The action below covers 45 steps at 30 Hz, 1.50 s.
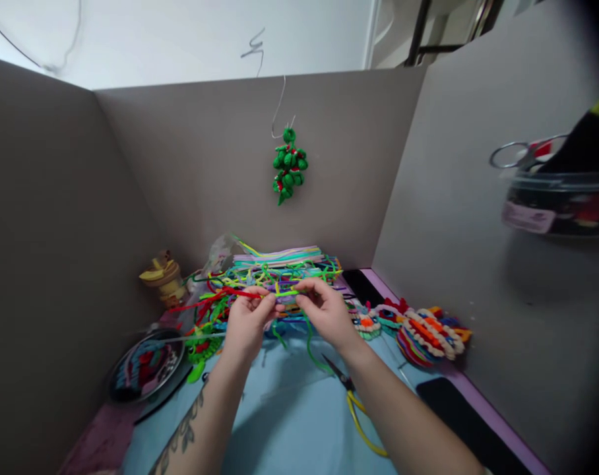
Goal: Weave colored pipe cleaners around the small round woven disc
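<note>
My left hand (pixel 249 321) is closed, thumb and fingers pinching one end of a short bundle of coloured yarn strands (pixel 286 298) in lilac, green and yellow. The other end sits in the pinch of my right hand (pixel 325 311). A red strand (pixel 230 291) runs leftward from the left fingers, and a thin green strand (pixel 309 340) hangs below the right hand in a curve. Behind the hands lies a heap of multicoloured strands (pixel 280 267). Yellow-handled scissors (pixel 356 415) lie on the blue cloth (pixel 289 422), partly under my right forearm.
Grey panels enclose the table. A green crocheted ornament (pixel 289 165) hangs at the back. Crocheted pieces (pixel 431 335) and a dark phone-like slab (pixel 470 419) lie right. A round bowl (pixel 148 366) stands left, near a yellow pot (pixel 167 282). A clear container (pixel 567 201) is on the right panel.
</note>
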### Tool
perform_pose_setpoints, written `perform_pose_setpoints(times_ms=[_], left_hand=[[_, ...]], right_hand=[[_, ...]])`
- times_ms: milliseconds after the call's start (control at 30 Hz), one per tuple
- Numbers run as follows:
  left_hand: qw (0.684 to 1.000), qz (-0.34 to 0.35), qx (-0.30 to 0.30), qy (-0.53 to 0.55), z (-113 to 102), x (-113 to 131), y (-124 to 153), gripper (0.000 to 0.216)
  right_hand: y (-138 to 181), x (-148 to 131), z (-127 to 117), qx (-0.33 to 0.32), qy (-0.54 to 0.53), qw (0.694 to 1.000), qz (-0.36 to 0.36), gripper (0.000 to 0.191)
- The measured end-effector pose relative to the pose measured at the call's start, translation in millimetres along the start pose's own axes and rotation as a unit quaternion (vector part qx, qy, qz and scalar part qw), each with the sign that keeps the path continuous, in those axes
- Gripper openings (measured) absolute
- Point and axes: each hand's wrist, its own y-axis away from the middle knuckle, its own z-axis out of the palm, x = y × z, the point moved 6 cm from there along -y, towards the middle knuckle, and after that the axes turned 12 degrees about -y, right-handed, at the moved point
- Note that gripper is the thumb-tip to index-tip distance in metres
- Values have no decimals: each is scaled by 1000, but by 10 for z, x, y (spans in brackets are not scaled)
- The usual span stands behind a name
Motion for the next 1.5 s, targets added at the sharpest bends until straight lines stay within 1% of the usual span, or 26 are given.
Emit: perform_pose_setpoints(times_ms=[67,133,200,300,400,467,533,567,633,700,800,900,1000,1100,1167,1233,1267,1367,1400,1467,1500], left_hand=[[1000,6,13,3,-27,17,-5,39],[1000,14,15,-2,-42,29,-8,38],[1000,22,13,-12,-48,32,-12,37],[999,28,13,-19,-55,27,-16,37],[999,30,13,-27,-52,39,-3,36],[998,37,13,-42,-48,70,14,36],[996,50,12,-69,-45,115,33,33],[995,57,7,-86,-40,135,42,32],[990,68,-15,-122,-21,167,56,27],[984,81,-44,-153,-3,188,70,23],[970,113,-72,-203,-3,210,92,17],[942,154,-82,-286,-15,222,115,19],[911,207,-60,-351,-20,265,134,22],[899,242,-19,-363,-25,315,134,14],[897,244,-4,-368,-29,310,115,6],[902,237,-6,-361,-36,269,83,3],[908,233,-11,-348,-41,239,65,7],[935,205,-25,-288,-51,124,10,27],[942,193,-18,-274,-54,85,-4,31],[946,183,35,-267,-74,37,-13,29],[939,191,75,-276,-85,33,-2,26]], right_hand=[[6,6,-5,11,-15,1000,-5,14],[11,24,-18,28,-19,999,5,15],[15,24,-41,51,6,999,9,14],[20,-29,-74,80,45,996,-19,12],[23,-88,-71,66,45,995,-52,8],[25,-140,-58,44,62,994,-78,5],[28,-199,-63,37,82,991,-103,6],[29,-228,-76,41,86,989,-113,6],[20,-261,-87,37,84,989,-116,16],[4,-250,-53,-4,87,992,-96,22],[-12,-151,14,-69,99,992,-37,9],[-14,-20,45,-86,88,992,21,6],[-11,76,84,-89,58,993,58,6],[-3,128,128,-80,29,994,71,8],[6,162,152,-66,21,995,72,11],[16,203,176,-57,8,996,69,12],[20,225,188,-57,-3,996,67,13],[22,292,208,-52,-34,996,64,12],[19,317,202,-42,-42,996,67,12],[10,371,173,-3,-66,995,81,14],[6,400,155,23,-86,992,91,15]])
